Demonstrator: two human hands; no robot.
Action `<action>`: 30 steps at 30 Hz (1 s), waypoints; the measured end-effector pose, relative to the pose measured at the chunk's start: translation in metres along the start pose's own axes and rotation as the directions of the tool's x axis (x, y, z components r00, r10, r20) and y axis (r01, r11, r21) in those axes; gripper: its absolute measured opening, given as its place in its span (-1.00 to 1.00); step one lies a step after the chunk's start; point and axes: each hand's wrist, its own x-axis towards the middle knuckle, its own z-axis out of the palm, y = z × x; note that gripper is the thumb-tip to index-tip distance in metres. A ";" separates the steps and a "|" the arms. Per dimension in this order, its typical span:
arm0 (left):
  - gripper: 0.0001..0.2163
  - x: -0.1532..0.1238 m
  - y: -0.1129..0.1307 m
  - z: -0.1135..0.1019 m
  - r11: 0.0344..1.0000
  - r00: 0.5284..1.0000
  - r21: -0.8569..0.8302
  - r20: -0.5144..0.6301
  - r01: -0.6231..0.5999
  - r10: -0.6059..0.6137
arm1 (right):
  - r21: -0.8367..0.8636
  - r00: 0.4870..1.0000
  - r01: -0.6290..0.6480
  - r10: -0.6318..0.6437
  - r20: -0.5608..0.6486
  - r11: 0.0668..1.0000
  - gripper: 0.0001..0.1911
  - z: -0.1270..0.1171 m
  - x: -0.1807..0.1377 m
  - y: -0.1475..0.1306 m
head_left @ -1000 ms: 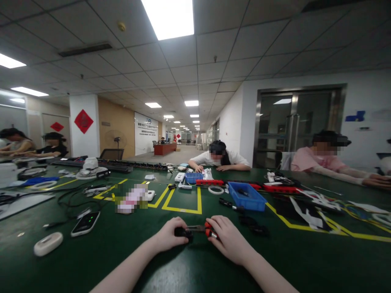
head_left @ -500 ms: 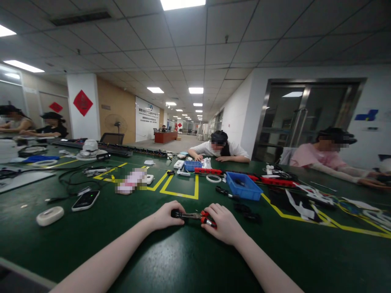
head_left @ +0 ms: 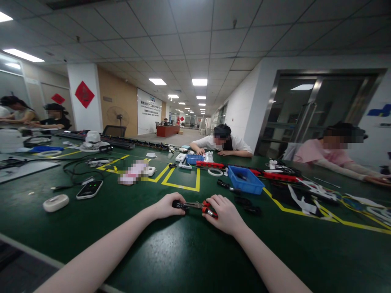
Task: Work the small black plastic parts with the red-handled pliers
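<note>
The green table (head_left: 171,256) spreads out under my forearms, and the blue bin (head_left: 248,186) stands on it, beyond my right hand and to its right. My right hand (head_left: 224,213) is wrapped around the red handles of the pliers (head_left: 193,205), which reach across the gap towards my left hand (head_left: 166,206). Between left thumb and fingers I pinch a small black piece (head_left: 179,205) at the pliers' tips, though I can't tell whether they bite it.
</note>
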 end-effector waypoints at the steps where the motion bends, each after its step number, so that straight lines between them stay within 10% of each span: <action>1: -0.74 0.000 0.000 0.000 1.000 1.000 0.001 0.001 0.001 -0.001 | 0.002 1.000 0.002 -0.002 0.006 1.000 -0.66 0.000 0.000 0.000; 30: -0.72 -0.001 0.001 -0.005 1.000 0.999 -0.007 0.039 0.007 -0.007 | 0.058 0.997 0.000 -0.004 0.075 0.998 -0.67 -0.001 0.002 0.000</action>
